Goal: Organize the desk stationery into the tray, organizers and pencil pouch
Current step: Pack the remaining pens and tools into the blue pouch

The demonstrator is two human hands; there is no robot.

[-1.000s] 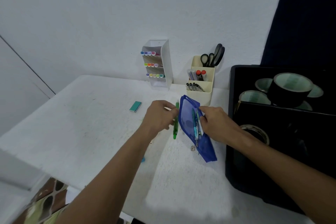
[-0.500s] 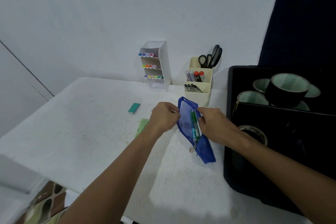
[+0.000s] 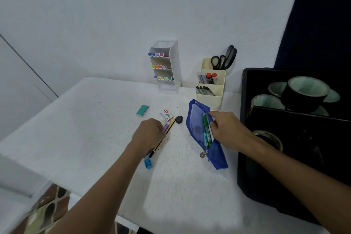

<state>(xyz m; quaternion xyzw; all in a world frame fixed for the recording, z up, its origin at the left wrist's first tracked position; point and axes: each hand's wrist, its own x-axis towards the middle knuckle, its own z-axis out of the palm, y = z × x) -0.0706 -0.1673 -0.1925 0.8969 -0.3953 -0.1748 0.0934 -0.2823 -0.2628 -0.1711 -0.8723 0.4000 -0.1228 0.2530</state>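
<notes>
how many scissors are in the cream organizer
2, both in the back compartment of the cream organizer: small scissors on the left, large scissors beside them on the right.

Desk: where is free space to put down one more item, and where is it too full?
Free: the desk left of the teal box, and the near strip below the sharpener. Crowded: between the left hand and the pouch.

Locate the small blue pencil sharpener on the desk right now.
In the head view, the pencil sharpener lies on the white desk beside the left forearm, just below the yellow-and-black pencil under the left hand.
</notes>
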